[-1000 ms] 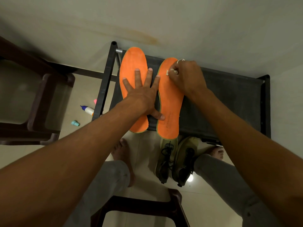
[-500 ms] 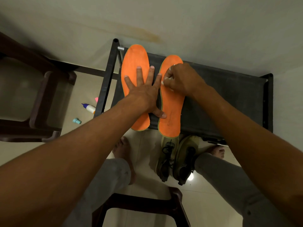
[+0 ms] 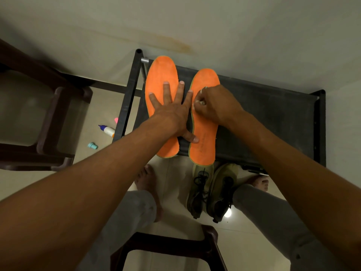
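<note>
Two orange insoles lie side by side on a low black rack (image 3: 273,114) against the wall. My left hand (image 3: 172,112) presses flat with spread fingers across the left insole (image 3: 160,75), its thumb reaching the right insole (image 3: 205,141). My right hand (image 3: 216,106) rests on the right insole's middle, fingers curled and pinching a small white wad (image 3: 200,102) against the orange surface. What the wad is cannot be made out.
A pair of olive shoes (image 3: 213,190) stands on the floor under the rack's near edge, between my bare feet. A glue bottle (image 3: 107,130), a teal cap (image 3: 92,145) and a pink bit lie on the floor left. Dark brown chairs (image 3: 54,124) stand left and near.
My right hand with the white wad has slid from the toe end of the right insole down toward its middle. My left hand has stayed pressed in place.
</note>
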Motion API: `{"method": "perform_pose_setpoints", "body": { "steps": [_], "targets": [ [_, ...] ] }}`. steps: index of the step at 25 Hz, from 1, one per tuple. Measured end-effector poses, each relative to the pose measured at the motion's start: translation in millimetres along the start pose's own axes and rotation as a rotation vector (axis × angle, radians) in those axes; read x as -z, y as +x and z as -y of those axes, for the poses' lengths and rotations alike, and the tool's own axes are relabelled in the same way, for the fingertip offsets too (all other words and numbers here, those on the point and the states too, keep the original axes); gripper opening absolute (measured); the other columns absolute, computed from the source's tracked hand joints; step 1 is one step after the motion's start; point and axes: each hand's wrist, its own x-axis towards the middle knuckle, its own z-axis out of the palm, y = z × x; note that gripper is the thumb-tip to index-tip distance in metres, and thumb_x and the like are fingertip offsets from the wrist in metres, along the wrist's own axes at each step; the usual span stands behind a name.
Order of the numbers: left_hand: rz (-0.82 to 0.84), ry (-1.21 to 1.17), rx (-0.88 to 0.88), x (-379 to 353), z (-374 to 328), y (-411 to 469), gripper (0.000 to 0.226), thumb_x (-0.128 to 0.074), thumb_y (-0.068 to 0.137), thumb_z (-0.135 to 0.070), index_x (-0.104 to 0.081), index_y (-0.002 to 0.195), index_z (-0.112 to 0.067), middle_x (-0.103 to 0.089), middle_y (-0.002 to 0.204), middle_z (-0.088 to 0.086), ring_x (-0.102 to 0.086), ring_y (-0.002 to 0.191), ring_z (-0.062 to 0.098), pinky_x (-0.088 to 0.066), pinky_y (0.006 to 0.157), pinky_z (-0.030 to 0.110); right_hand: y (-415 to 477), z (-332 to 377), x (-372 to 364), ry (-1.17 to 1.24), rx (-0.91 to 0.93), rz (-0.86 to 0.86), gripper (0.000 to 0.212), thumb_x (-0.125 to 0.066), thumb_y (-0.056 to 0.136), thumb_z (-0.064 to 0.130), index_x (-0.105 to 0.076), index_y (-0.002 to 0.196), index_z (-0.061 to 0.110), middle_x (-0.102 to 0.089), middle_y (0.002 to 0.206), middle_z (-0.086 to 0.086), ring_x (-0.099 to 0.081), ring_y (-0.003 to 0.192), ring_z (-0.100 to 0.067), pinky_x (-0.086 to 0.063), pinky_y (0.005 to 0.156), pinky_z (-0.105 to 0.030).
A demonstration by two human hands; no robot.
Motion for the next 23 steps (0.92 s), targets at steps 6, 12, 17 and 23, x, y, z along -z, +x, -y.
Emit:
{"method": "perform_pose_setpoints", "body": {
  "steps": [6, 12, 17, 23],
  "targets": [
    [0.006, 0.006, -0.004, 0, -1, -1, 0.154, -0.075, 0.05, -0.082, 0.025, 0.154, -0.027, 0.04, 0.157, 0.004, 0.032, 0.142, 0.046, 0.002, 0.107, 0.079, -6, -7, 1, -0.002, -0.025, -0.06, 0.019, -0.06, 0.089, 0.028, -0.072, 0.087, 0.014, -0.071, 0.081, -0.005, -0.064, 0.073, -0.023, -0.054, 0.069, -0.039],
    [0.011, -0.003, -0.008, 2, -2, -3, 0.153, -0.075, 0.052, -0.081, 0.025, 0.154, -0.027, 0.041, 0.157, 0.004, 0.032, 0.142, 0.045, 0.002, 0.108, 0.079, -20, -11, -4, 0.01, -0.036, -0.124, 0.017, -0.06, 0.09, 0.029, -0.071, 0.088, 0.016, -0.071, 0.086, -0.004, -0.065, 0.076, -0.022, -0.05, 0.067, -0.032],
    [0.022, -0.009, -0.009, 5, -2, -4, 0.153, -0.075, 0.052, -0.081, 0.025, 0.154, -0.027, 0.04, 0.157, 0.004, 0.033, 0.142, 0.045, 0.004, 0.107, 0.079, -27, -11, -4, 0.101, -0.001, 0.047, 0.012, -0.063, 0.089, 0.029, -0.069, 0.083, 0.02, -0.068, 0.079, 0.003, -0.064, 0.07, -0.014, -0.055, 0.068, -0.035],
    [0.017, -0.002, -0.013, 3, 1, -2, 0.153, -0.075, 0.051, -0.082, 0.025, 0.154, -0.027, 0.04, 0.157, 0.003, 0.032, 0.143, 0.044, 0.003, 0.108, 0.079, -35, -11, -7, 0.109, -0.008, 0.166, 0.013, -0.066, 0.088, 0.029, -0.072, 0.082, 0.019, -0.071, 0.076, 0.006, -0.066, 0.068, -0.01, -0.046, 0.059, -0.022]
  ]
}}
